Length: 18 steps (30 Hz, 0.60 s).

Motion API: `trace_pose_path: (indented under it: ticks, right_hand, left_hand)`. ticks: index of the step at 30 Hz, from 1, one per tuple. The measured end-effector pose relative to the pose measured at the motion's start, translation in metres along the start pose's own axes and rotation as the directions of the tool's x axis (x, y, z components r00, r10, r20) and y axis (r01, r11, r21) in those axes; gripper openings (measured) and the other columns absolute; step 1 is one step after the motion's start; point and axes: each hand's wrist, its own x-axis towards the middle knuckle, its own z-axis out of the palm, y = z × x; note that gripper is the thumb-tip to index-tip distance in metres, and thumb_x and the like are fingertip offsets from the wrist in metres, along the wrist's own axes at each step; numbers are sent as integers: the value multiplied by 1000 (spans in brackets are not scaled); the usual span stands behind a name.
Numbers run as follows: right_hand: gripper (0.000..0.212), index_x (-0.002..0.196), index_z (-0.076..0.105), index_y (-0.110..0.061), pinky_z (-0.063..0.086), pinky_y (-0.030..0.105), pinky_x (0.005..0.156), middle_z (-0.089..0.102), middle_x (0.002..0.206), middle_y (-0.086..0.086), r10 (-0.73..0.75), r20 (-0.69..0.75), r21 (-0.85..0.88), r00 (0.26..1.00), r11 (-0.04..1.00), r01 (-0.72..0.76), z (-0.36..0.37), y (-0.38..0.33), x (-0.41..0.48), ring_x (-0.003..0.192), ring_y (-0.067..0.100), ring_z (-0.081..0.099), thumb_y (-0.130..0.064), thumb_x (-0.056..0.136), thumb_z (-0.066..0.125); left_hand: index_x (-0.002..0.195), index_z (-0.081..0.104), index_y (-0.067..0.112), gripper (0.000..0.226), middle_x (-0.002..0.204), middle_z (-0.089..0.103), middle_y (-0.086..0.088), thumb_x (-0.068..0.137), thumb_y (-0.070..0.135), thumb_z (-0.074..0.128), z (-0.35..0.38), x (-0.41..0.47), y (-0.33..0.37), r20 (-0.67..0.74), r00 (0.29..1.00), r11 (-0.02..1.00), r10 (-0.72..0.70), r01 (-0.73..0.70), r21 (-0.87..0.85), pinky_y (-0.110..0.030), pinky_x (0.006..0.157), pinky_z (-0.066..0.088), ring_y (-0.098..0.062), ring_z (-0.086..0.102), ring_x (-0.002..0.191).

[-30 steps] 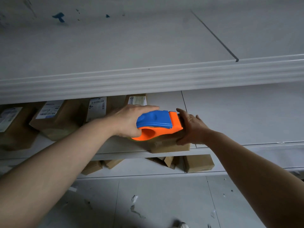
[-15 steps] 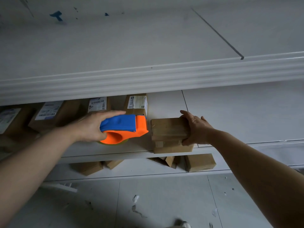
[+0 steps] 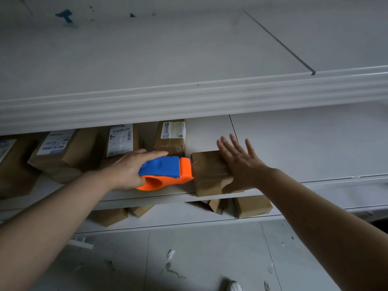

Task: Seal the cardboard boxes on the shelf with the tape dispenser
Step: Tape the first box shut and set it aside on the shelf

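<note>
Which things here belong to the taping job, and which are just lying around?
Job: tape dispenser, gripped by the left hand; brown box at its nose; right hand, open beside it; labelled boxes behind.
Lying about: paper scraps on the floor; blue smears on the top shelf.

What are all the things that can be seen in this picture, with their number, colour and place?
tape dispenser: one, blue and orange, over the middle shelf, nose at the plain box's left side.
plain box: one, brown, front edge of the middle shelf.
labelled boxes: four, brown with white labels, further back on the middle shelf, left part.
lower boxes: about four, brown, on the shelf below.
shelves: three levels, white.
floor: grey tiles, with scraps.
shoe: one, white, bottom edge.
left hand: grips the tape dispenser.
right hand: fingers spread, at the plain box's right end; contact unclear.
</note>
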Motion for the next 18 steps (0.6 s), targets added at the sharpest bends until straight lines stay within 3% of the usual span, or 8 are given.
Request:
trace_pose_path:
  ticks: [2,6,11,14,18]
  right_hand:
    - [129,151,-14,-20,-11,53,116,-19,159,2,-103,-61,-41,993,994,100,7,-17,0,145,24,-21,-75,64,64]
    - [119,148,-20,-32,-3,53,118,-22,159,-3,-117,24,-30,993,993,118,13,-26,7,146,19,-21,-76,70,58]
    - [114,146,-22,-36,-4,50,119,-22,159,-1,-125,2,-2,992,992,125,14,-24,7,146,18,-21,-72,74,58]
    - [113,148,-21,-33,-5,51,119,-22,159,0,-92,65,-3,994,996,92,7,-27,8,146,19,-21,-70,76,58]
    - [111,150,-18,-20,-1,60,116,-15,160,6,-40,88,29,995,999,38,-8,-56,26,147,26,-15,-46,82,64]
  left_hand:
    - [140,23,57,92,106,45,7,76,5,63,2,1,1,-9,1000,1000,1,-1,-12,-21,65,42,-8,49,82]
    - [142,26,53,91,107,47,4,75,5,63,4,2,1,-16,1000,1000,3,-3,-22,-28,73,46,-12,51,87]
    - [143,27,50,88,106,45,2,77,4,62,5,3,1,-14,1000,999,15,-15,-38,-14,60,32,-5,45,77]
    - [143,26,50,89,104,44,2,77,3,63,7,4,-1,-11,1000,997,-5,4,-76,-18,62,34,-6,46,79]
    - [143,25,51,91,108,44,3,76,6,67,19,1,-3,4,1000,991,5,-4,-136,-29,78,46,-13,51,94]
